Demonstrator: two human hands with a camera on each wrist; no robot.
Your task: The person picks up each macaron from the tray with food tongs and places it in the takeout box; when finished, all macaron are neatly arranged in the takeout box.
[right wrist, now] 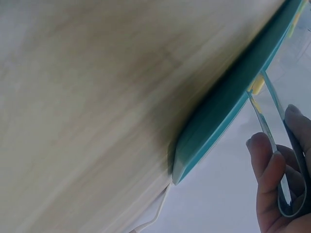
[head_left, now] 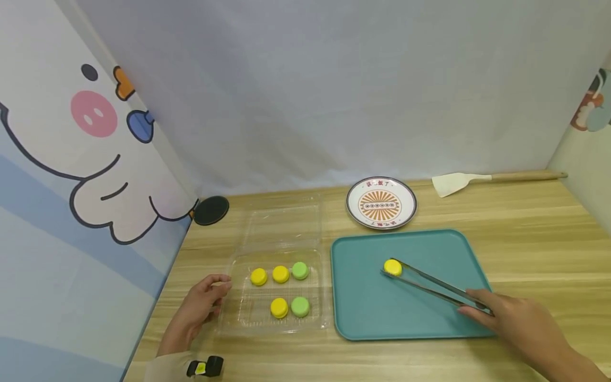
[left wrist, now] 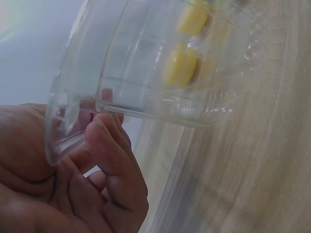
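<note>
My right hand (head_left: 520, 323) holds metal tongs (head_left: 431, 286) by their arms, and the tips sit on either side of a yellow macaron (head_left: 393, 267) on the teal tray (head_left: 406, 318). In the right wrist view, the tongs' bent end (right wrist: 291, 211) lies within the curled fingers. At the left, my left hand (head_left: 202, 302) grips the edge of a clear plastic container (head_left: 229, 313), its thumb and fingers around the rim (left wrist: 58, 141). Inside that container are three yellow macarons (head_left: 279, 307) and two green macarons (head_left: 300, 306), in two rows.
The container's clear lid (head_left: 284, 223) lies folded back behind it. Beyond the tray stands a patterned plate (head_left: 381, 203), with a wooden-handled spatula (head_left: 496, 178) to its right. A black disc (head_left: 211, 210) lies at the back left corner. Cloth-covered walls (head_left: 334, 95) border the table.
</note>
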